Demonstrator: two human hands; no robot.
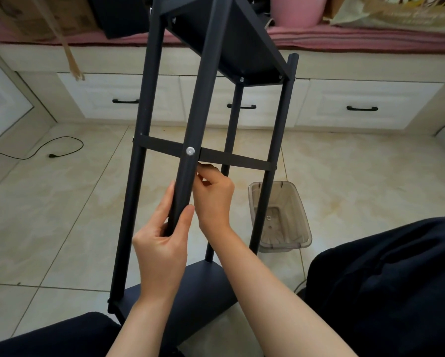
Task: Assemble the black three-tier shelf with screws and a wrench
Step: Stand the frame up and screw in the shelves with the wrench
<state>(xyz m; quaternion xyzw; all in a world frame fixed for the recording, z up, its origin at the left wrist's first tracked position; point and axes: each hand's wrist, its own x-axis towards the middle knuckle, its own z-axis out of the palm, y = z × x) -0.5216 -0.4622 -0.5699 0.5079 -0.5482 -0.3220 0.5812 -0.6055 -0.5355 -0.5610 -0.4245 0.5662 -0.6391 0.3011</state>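
A: Entry, head view. Where is the shelf?

B: The black shelf frame (244,37) stands tilted on the tiled floor (61,202), between the person's knees, its near tray (203,287) low at the bottom edge of the view and its far tray up at the top edge. Four black poles run between them. A thin crossbar (162,145) links the poles at mid-height.

A: Fasteners?

B: One silver screw head (190,151) sits in the nearest pole (195,119), right where the crossbar meets it. Another small one shows at the far tray's corner (241,79).

A: Hands?

B: Left hand (162,243) grips the nearest pole below the screw, thumb on the front, fingers round the back. Right hand (213,194) is behind that pole, just under the crossbar, fingers curled together as if pinching something; what they pinch is hidden, cannot tell.

A: Surroundings?

B: A clear plastic bin (280,217) on the floor to the right, behind the right-hand poles, with small bits of hardware in its bottom. White drawers (118,99) with black handles along the far side. A black cable (61,148) lies on the floor at left.
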